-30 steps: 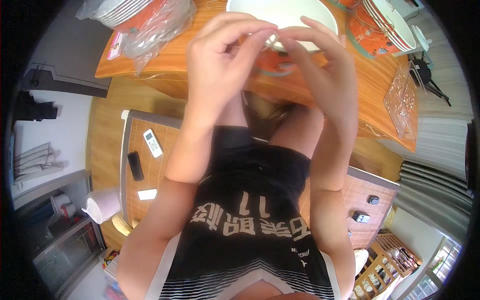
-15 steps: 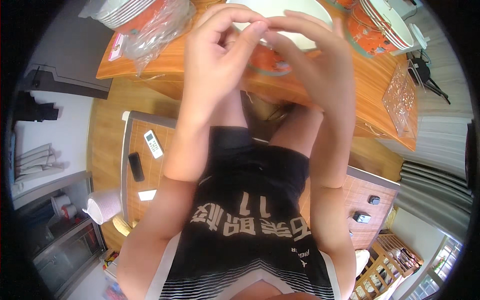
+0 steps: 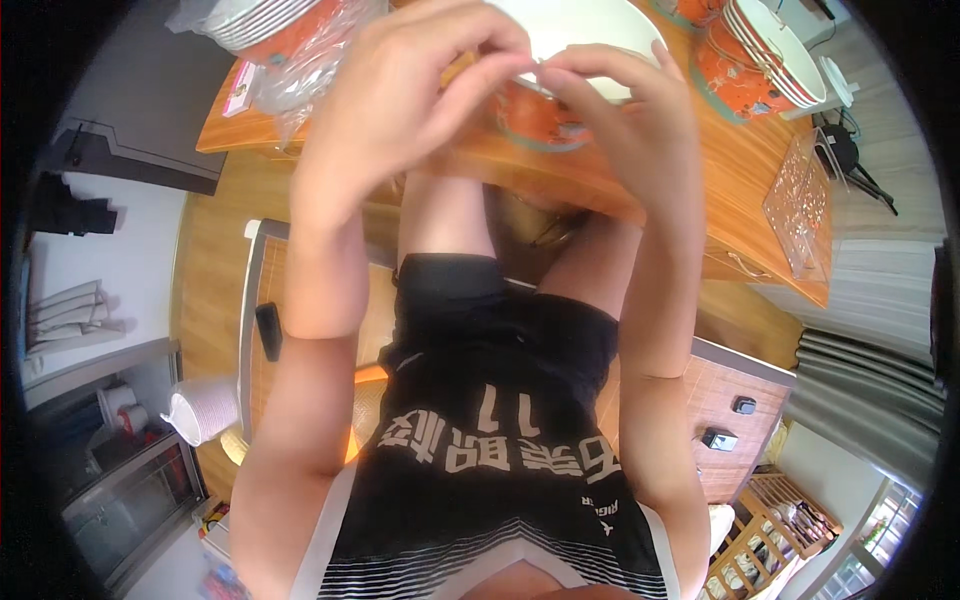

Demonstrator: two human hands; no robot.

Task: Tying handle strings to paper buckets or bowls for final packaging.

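Observation:
An orange paper bucket with a white inside stands at the table's near edge, in front of my body. Above its near rim both hands meet, fingertips almost touching. My left hand has its thumb and forefinger pinched together. My right hand pinches too, its thumb against the forefinger at the bucket's rim. A tiny pale bit shows between the two pinches, too small to name. The hands hide part of the bucket's rim and wall.
On the wooden table a stack of orange buckets stands to the right, with a clear tray of small bits nearer. Nested buckets in clear plastic wrap stand on the left. A black phone lies beside me.
My left hand and forearm have moved left, and the forearm now covers the white remote control. My right hand has shifted slightly, its fingers bent at the bucket's rim.

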